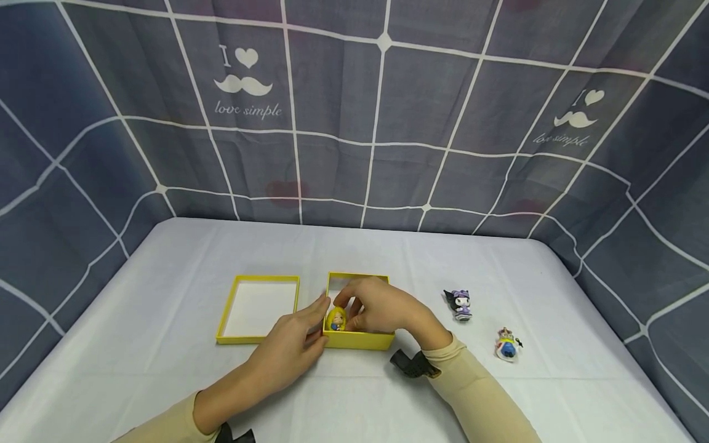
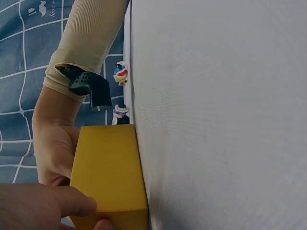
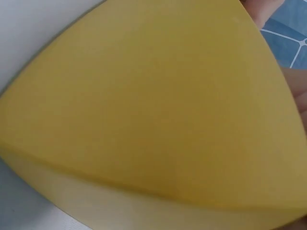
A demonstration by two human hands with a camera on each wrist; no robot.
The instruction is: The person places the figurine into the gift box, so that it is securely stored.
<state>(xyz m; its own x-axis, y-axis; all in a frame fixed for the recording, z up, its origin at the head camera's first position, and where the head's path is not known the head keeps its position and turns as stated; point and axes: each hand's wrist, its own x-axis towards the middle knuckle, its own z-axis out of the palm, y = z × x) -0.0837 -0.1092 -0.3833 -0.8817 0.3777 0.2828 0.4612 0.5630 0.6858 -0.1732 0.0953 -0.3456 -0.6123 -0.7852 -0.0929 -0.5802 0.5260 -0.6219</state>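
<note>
Grey-blue fabric walls (image 1: 332, 80) with white grid lines (image 1: 384, 42) and moustache prints (image 1: 244, 85) around a white table (image 1: 581, 307).

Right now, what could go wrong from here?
The right hand might jostle the yellow-haired figurine beside its fingers in the yellow box. The left hand, against the box's left end, could push the box askew. The right sleeve, if swung outward, may knock the blue-and-white figurine nearby.

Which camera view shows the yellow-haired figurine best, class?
The head view: it looks down into the yellow box, so the yellow-haired figurine shows its hair and face beside the right hand. Neither wrist view shows any of it; the yellow box's outer walls hide it.
</note>
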